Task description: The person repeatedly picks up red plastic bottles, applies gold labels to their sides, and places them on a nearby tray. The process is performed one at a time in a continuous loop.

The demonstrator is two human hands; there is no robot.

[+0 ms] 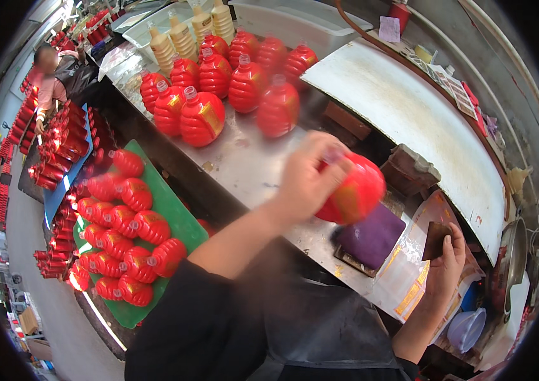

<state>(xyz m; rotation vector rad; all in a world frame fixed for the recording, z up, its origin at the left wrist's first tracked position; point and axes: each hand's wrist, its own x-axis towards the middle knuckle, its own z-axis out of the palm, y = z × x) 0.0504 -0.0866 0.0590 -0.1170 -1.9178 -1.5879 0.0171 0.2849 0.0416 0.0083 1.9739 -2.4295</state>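
My left hand (310, 174) grips a round red plastic bottle (361, 190) by its clear neck, holding it tilted over the metal bench. The bottle carries a gold label and is slightly blurred. Just below it lies a purple cloth-like pad (373, 236) on a flat base. In my right hand (448, 267), a small dark brown flat piece (435, 242) is pinched between thumb and fingers; its exact kind I cannot make out. Under that hand spreads a sheet with gold strips (414, 279). Several upright red bottles (202, 119) stand at the bench's far left.
Left of the bench, a green board (183, 232) bears several red bottles lying down. Cream bottles (183, 41) and a translucent bin (295, 25) stand at the back. A raised white panel (403, 108) borders the right. A person (50, 79) stands at far left.
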